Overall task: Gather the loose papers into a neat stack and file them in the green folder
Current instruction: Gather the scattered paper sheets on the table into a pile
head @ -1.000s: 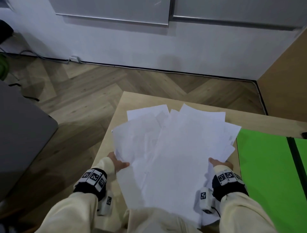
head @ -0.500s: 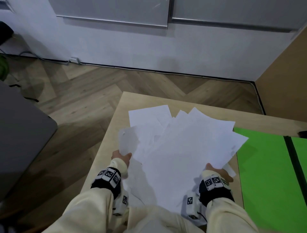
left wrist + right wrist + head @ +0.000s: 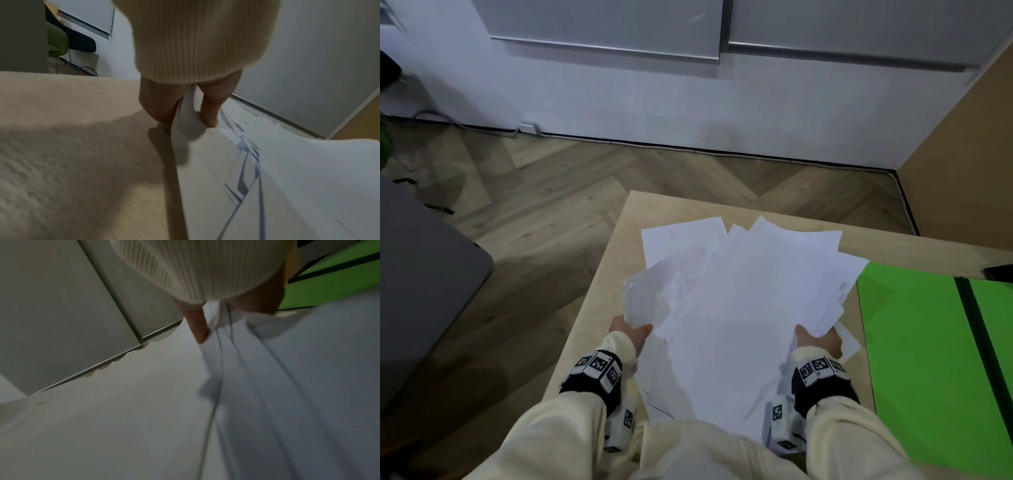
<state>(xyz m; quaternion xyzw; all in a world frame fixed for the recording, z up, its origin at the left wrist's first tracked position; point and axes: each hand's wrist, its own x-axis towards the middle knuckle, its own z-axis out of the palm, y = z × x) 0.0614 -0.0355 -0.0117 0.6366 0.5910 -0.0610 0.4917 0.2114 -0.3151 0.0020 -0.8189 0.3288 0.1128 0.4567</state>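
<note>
Table: we see a pale wooden top point(image 3: 599, 294) above herringbone flooring.
Papers: our fanned, uneven sheets point(image 3: 739, 308) lie on it, just left of the green folder point(image 3: 914, 342).
Left hand point(image 3: 630, 330): pinching their left edge.
Right hand point(image 3: 820, 341): gripping their right edge.

White papers point(image 3: 739, 308) fanned unevenly, near edges lifted, green folder point(image 3: 921, 359) open flat just right

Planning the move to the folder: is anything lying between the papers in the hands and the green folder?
Nothing visible does. The papers, pinched by the left hand and right hand, sit right beside the open green folder, with only a bare strip of table between. The folder's visible surface is bare.
</note>
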